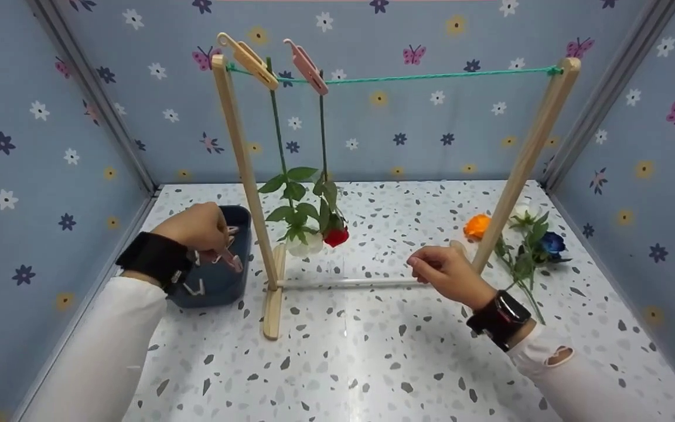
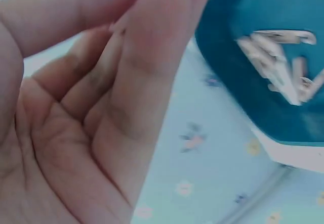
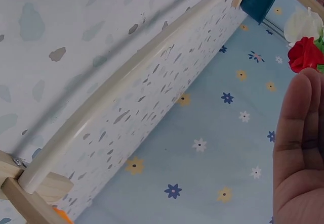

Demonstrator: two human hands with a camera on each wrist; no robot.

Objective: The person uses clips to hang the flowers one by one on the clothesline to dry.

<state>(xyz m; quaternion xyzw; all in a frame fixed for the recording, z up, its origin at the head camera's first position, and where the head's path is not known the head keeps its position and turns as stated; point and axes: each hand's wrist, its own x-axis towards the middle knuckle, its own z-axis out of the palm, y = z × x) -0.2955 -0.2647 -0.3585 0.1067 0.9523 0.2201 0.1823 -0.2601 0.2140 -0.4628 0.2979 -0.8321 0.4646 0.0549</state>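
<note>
My left hand is over a dark blue basin, its thumb and fingers drawn together. At its fingertips a pink clothespin shows in the head view; the left wrist view mostly hides it. Pale clothespins lie inside the basin. My right hand, loosely bent and holding nothing, hovers near the rack's right post. On the green cord, a yellow clothespin and a pink hanging clothespin hold a white rose and a red rose upside down.
The wooden rack has a left post, a right post and a white bottom bar. Beside the right post lie an orange flower, another white flower and a blue flower. Flower-patterned walls enclose the speckled table.
</note>
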